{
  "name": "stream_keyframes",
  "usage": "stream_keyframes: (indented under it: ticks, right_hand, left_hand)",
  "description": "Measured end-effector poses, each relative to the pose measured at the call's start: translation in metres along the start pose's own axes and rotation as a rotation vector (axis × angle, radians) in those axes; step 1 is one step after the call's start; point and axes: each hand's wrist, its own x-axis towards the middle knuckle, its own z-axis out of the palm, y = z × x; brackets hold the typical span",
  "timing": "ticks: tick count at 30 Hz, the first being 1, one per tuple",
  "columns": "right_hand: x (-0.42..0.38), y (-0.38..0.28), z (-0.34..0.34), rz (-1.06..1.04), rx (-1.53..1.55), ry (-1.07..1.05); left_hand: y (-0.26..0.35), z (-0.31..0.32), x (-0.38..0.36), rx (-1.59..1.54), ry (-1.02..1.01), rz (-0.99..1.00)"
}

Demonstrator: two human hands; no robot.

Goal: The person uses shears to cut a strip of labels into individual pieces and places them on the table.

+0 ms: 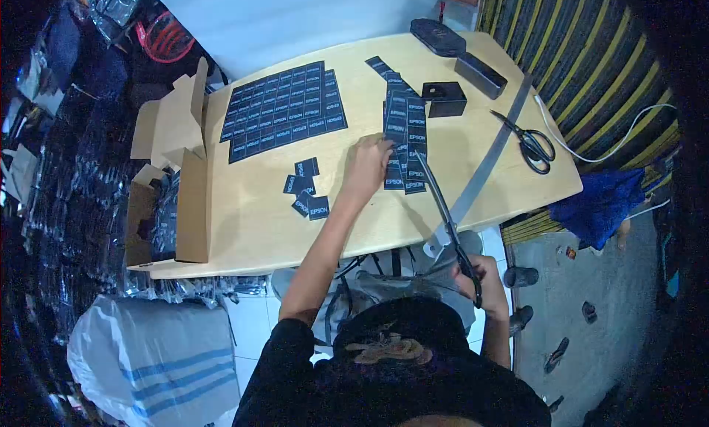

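My left hand (367, 165) is at the left edge of a pile of dark EPSON label strips (396, 120), its fingers bent and pressed together; whether they pinch a strip is too small to tell. My right hand (480, 283) is wrapped round the handles of large black scissors (447, 216), whose blades point up-left to the strips. Several cut EPSON squares (318, 207) lie left of my left hand. Larger EPSON label sheets (284, 109) rest farther back on the table. A long metal ruler (491, 157) slants across the table right of the strips.
An open cardboard box (193, 205) stands at the table's left end. A second pair of scissors (533, 148) lies at the right, near a black box (444, 100), a long dark block (481, 75) and a dark octagonal object (437, 38). A white cable hangs beyond the right edge.
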Motion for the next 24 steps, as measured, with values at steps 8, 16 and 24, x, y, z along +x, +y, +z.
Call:
stream_keyframes:
  ticks: [8, 16, 24]
  right_hand:
    - [0.043, -0.002, 0.051, 0.116, 0.372, 0.109]
    - [0.069, -0.016, 0.078, -0.003, 0.268, 0.199]
    - [0.06, -0.038, 0.077, -0.053, 0.013, 0.013]
  left_hand:
    - [0.062, -0.051, -0.094, 0.047, 0.148, 0.115]
    - [0.111, -0.064, -0.164, -0.137, -0.029, 0.01]
    - [0.081, -0.069, -0.14, -1.182, 0.05, -0.366]
